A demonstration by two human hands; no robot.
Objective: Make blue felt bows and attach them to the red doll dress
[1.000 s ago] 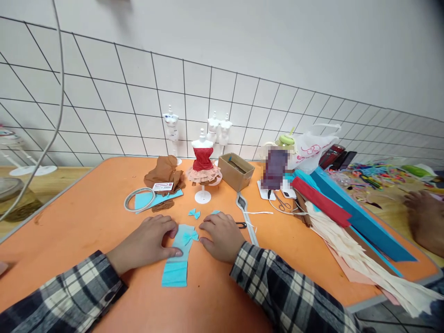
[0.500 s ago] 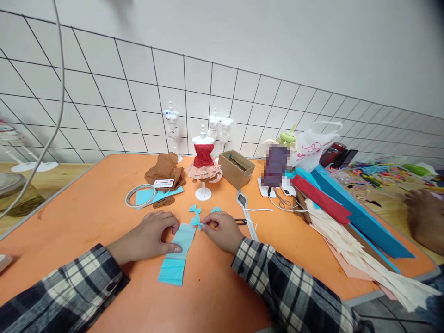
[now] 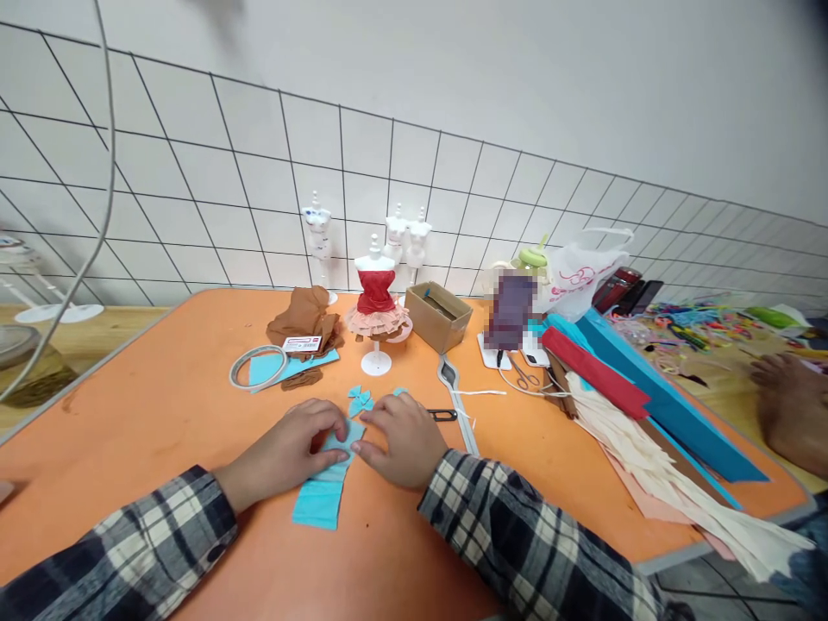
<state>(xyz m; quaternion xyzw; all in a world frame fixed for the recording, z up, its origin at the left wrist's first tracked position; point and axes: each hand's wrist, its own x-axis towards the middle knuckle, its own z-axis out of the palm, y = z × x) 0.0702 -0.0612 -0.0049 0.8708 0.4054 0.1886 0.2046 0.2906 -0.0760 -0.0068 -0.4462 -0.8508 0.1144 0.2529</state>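
A light blue crepe paper strip (image 3: 320, 500) lies on the table under my left hand (image 3: 294, 453). The left fingers are curled, and the thumb presses on the upper part of the strip. My right hand (image 3: 404, 440) is at the strip's upper right edge, thumb and index finger apart with nothing visible between them. Just beyond the fingertips sit small blue paper bows (image 3: 360, 400). Another blue piece (image 3: 399, 392) is partly hidden behind the right hand. A small dress form (image 3: 376, 293) with a red top and pink ruffled skirt stands farther back.
Brown paper (image 3: 304, 315) and a tape roll (image 3: 236, 371) lie at the left. Behind them stand white dress forms (image 3: 318, 228). A cardboard box (image 3: 446, 332), scissors (image 3: 525, 375), and paper strips (image 3: 601, 371) are on the right. Another person's hand (image 3: 793, 414) rests at far right.
My right hand has let go of a small blue bow, now lying with the others, and shifted to the strip's upper edge. My left hand has slid slightly up the strip.
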